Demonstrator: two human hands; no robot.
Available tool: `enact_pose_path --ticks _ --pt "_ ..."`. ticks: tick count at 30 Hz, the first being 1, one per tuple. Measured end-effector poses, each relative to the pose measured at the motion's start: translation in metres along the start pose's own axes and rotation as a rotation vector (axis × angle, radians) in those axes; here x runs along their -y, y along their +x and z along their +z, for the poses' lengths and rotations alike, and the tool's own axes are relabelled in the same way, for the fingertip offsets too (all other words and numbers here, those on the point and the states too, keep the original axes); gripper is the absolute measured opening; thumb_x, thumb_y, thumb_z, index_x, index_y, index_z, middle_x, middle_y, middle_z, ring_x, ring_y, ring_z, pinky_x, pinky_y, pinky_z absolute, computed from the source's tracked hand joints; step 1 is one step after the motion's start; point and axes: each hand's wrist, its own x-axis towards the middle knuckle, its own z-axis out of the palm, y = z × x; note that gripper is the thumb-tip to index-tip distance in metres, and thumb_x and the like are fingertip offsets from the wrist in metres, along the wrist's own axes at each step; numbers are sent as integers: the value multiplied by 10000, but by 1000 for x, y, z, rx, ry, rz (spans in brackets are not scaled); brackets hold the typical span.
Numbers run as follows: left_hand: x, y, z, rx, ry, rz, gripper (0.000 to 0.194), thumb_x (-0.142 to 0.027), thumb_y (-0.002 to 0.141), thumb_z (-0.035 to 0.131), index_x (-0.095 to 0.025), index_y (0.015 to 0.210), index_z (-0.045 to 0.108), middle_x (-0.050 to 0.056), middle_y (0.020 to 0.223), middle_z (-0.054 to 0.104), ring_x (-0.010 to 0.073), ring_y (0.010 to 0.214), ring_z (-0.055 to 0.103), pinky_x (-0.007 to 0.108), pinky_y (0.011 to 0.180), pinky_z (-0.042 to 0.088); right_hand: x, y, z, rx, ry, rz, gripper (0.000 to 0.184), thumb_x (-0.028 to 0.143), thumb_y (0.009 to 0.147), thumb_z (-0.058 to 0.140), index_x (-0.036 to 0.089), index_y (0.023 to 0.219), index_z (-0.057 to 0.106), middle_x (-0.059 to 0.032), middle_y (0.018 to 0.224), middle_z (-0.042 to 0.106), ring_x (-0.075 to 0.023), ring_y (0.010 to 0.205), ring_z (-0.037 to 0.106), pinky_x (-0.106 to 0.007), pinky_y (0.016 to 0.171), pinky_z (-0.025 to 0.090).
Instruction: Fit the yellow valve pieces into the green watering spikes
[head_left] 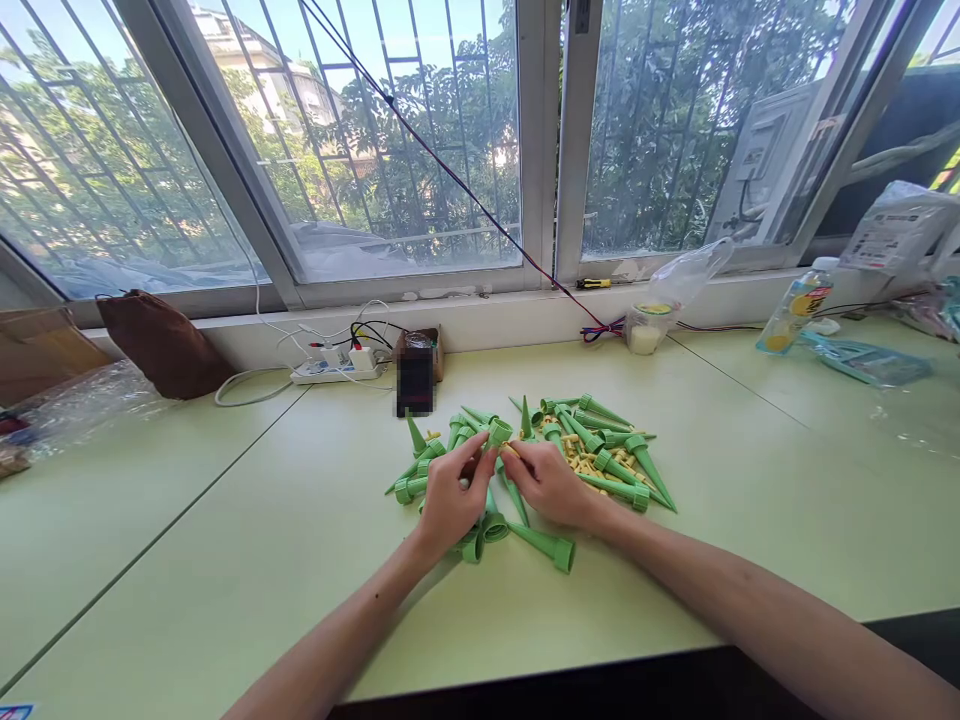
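Note:
My left hand (456,495) is closed around a green plastic watering spike (499,432), its wide threaded collar facing up. My right hand (546,482) pinches a small yellow plastic piece (509,450) against the side of that spike; the fingers partly hide the contact. Beneath and around both hands lies a loose pile of more green spikes (634,470), pointing in various directions. Many small yellow pieces (581,455) are heaped among the spikes on the right. One spike (551,545) rests by itself at the near side of the pile.
Behind the pile on the pale green table (262,570) are a dark blurred device (416,375) and a power strip (337,372) with cables. A brown bag (161,345) stands at left. Rightward are a cup in a plastic bag (649,328) and a bottle (796,308).

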Motion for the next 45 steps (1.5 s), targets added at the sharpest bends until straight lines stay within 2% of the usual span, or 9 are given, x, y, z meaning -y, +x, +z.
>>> enact_pose_path --ticks 13,26,36,45 --pt "0 0 0 -12 26 10 287 -347 924 560 -117 1033 692 11 650 639 125 557 606 216 535 477 1 0 -1 10 10 -1 344 317 989 392 215 664 345 34 566 436 -104 514 356 -264 544 278" --pt "-4 2 -1 3 38 -4 288 -366 924 561 -121 999 692 -4 621 595 112 527 549 215 518 449 1 0 0 16 -15 4 344 321 987 398 215 663 349 25 568 449 -106 515 360 -264 545 283" --pt "-4 1 -2 16 37 -20 282 -374 922 562 -128 998 678 -6 620 587 117 526 548 220 514 437 1 0 0 28 15 10 341 324 998 387 208 677 396 4 600 515 -114 535 411 -259 566 329" --pt "-5 1 -2 15 49 -13 278 -386 931 554 -138 985 668 -18 606 556 108 514 509 217 507 419 0 0 0 17 1 7 342 322 991 399 215 668 368 14 580 485 -114 526 384 -263 553 310"
